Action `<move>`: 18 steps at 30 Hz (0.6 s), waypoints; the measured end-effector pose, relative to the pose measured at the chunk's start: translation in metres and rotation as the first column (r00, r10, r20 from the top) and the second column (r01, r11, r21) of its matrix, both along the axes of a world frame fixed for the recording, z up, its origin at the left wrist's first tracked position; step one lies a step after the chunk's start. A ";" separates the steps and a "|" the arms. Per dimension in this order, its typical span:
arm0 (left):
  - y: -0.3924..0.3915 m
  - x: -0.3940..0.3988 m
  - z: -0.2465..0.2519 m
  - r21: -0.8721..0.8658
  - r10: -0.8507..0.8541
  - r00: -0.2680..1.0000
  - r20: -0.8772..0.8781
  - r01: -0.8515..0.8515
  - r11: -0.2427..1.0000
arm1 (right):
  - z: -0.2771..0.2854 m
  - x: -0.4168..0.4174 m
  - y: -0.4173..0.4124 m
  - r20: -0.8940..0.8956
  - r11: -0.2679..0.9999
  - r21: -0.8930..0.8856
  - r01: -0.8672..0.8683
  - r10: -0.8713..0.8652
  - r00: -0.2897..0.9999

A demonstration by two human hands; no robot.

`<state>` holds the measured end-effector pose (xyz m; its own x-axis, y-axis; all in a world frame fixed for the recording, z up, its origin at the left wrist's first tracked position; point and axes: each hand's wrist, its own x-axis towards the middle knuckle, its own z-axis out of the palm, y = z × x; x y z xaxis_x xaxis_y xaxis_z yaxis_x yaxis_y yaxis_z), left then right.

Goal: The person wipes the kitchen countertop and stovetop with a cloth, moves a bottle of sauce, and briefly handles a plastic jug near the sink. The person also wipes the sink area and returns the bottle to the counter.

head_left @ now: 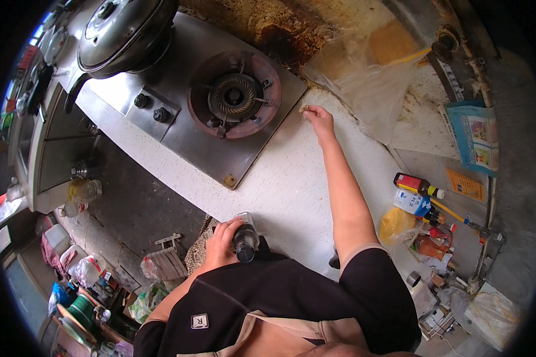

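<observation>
My left hand (222,243) is closed around a dark bottle with a black cap (245,238), close to my chest at the near edge of the white countertop (290,196). My right hand (320,120) reaches over the counter, thumb and fingertips pinching a small beige piece (303,108); its exact kind cannot be told. That hand is just right of the steel gas cooktop (196,154). An uncovered burner (234,96) lies left of it, inside a reddish-brown ring. Two black knobs (151,108) sit on the cooktop's front part.
A lidded wok (120,38) stands on the far left burner, its handle pointing nearer. Along the right wall are a brown sauce bottle (413,184), a yellow bag (395,225) and a yellow gas hose (449,210). Plastic sheeting (362,85) hangs behind the counter.
</observation>
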<state>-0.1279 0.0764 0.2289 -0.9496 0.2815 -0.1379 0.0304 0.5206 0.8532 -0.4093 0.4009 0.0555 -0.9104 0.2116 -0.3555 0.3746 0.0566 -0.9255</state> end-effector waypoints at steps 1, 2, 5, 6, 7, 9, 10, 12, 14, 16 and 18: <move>0.000 0.002 0.000 -0.001 0.001 1.000 0.017 -0.001 1.000 | -0.009 -0.005 0.004 0.005 0.997 0.073 -0.016 0.016 1.000; 0.000 0.003 0.000 0.006 -0.004 1.000 0.019 0.004 1.000 | -0.018 -0.009 0.007 0.011 0.989 0.146 -0.031 0.030 0.999; 0.000 0.009 0.003 0.001 0.025 0.999 0.025 -0.025 1.000 | -0.014 -0.003 -0.021 0.098 0.905 0.378 -0.195 0.170 0.981; 0.002 0.010 0.003 0.007 0.037 0.999 0.022 -0.037 0.999 | -0.006 0.004 -0.030 0.148 0.869 0.405 -0.284 0.244 0.958; 0.004 0.011 0.005 0.013 0.047 0.999 0.020 -0.047 0.999 | -0.001 0.014 -0.036 0.199 0.827 0.425 -0.368 0.311 0.929; 0.007 0.010 0.007 0.017 0.047 0.999 0.003 -0.047 0.999 | 0.009 0.043 -0.044 0.357 0.679 0.164 -0.716 0.635 0.685; 0.006 0.011 0.009 0.008 0.052 0.999 -0.003 -0.052 0.999 | 0.024 0.061 -0.055 0.304 0.746 -0.019 -0.666 0.639 0.707; 0.006 0.012 0.010 0.013 0.048 0.999 -0.026 -0.048 0.999 | 0.047 0.088 -0.053 0.230 0.815 -0.233 -0.530 0.576 0.784; 0.007 0.012 0.011 0.020 0.034 0.998 -0.051 -0.033 0.999 | 0.052 0.111 -0.037 0.184 0.862 -0.329 -0.384 0.458 0.870; 0.006 0.014 0.011 0.024 0.014 0.997 -0.079 -0.012 1.000 | 0.054 0.136 -0.023 0.230 0.848 -0.439 -0.298 0.426 0.875; 0.009 0.013 0.012 0.031 0.024 0.995 -0.099 -0.021 0.999 | 0.057 0.158 -0.007 0.251 0.840 -0.506 -0.198 0.362 0.898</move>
